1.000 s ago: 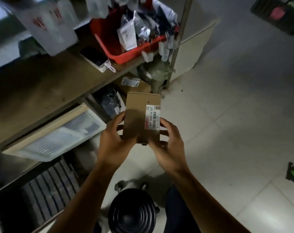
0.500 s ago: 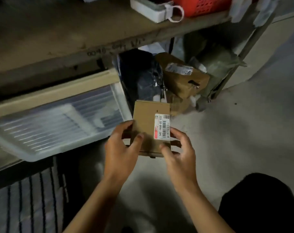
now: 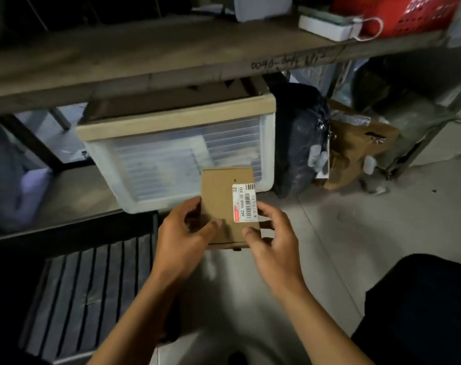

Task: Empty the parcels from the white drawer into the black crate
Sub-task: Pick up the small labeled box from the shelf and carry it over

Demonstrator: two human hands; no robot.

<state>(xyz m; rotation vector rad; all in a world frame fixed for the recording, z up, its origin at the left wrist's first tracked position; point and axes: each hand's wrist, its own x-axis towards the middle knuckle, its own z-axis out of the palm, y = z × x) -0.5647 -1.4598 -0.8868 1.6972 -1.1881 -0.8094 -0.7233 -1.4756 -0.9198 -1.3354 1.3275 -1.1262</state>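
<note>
A small brown cardboard parcel (image 3: pixel 218 204) with a white barcode label is held in front of me by both hands. My left hand (image 3: pixel 183 239) grips its left edge, thumb on the top face. My right hand (image 3: pixel 272 241) holds the right edge with its thumb on the top face. Behind the parcel the white translucent drawer (image 3: pixel 155 164) stands pulled out from under the lower shelf, with a beige front band. The black slatted crate (image 3: pixel 92 299) lies on the floor at the lower left, below my left forearm.
A wooden shelf board (image 3: pixel 145 56) runs across the top, carrying a red basket (image 3: pixel 408 14) and a white box (image 3: pixel 326 29). A dark bag (image 3: pixel 297 138) and a brown parcel (image 3: pixel 355 146) sit right of the drawer. Grey tiled floor (image 3: pixel 382 219) spreads to the right.
The view has dropped and swung left, so the drawer and the crate now fill the frame. Both hands keep the same hold on the parcel.
</note>
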